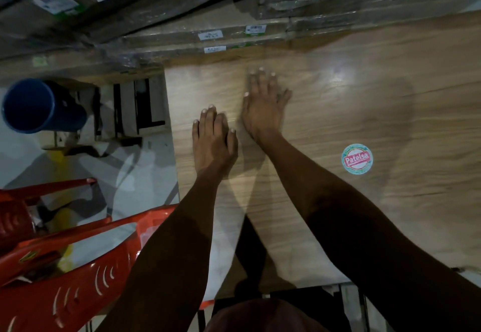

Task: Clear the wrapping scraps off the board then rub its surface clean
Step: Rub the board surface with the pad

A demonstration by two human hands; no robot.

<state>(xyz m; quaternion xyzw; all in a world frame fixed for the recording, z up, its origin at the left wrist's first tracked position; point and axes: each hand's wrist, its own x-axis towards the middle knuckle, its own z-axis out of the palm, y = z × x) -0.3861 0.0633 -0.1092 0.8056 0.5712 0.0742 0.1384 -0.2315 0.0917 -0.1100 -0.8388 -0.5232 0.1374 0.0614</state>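
Note:
A large wood-grain board (364,113) lies flat in front of me. My left hand (213,139) rests palm down on it near its left edge, fingers straight. Just to the right and a little farther away, my right hand (263,105) also lies flat on the surface with fingers spread and straight. Neither hand holds anything. A round red and green sticker (356,158) sits on the board to the right of my right forearm. No wrapping scraps show on the board's surface.
Plastic-wrapped stacks of boards (234,37) with white labels lie along the far side. A blue bucket (39,105) stands on the floor at the left. Red plastic chairs (65,253) crowd the lower left, beside the board's left edge.

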